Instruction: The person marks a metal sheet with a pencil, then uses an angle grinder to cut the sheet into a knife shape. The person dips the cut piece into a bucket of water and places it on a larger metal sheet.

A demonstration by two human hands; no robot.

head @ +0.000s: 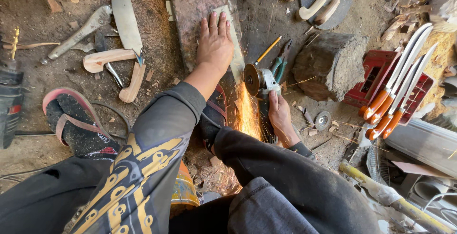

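Observation:
My left hand (214, 44) lies flat, fingers spread, pressing a thin metal blade blank (234, 48) onto a stone slab (195, 5). My right hand (279, 117) grips the body of an angle grinder (263, 82). Its disc (251, 79) touches the near edge of the blank. Orange sparks (247, 115) stream down toward me between my knees.
A tree-stump block (329, 65) stands right of the grinder. Several orange-handled knives (397, 89) lie on a red crate (381, 74). A cleaver with wooden handle (124, 24), loose wooden handles and tongs lie at left. A sandalled foot (76, 122) rests at lower left. Green pliers (280, 65) and a pencil lie beyond the grinder.

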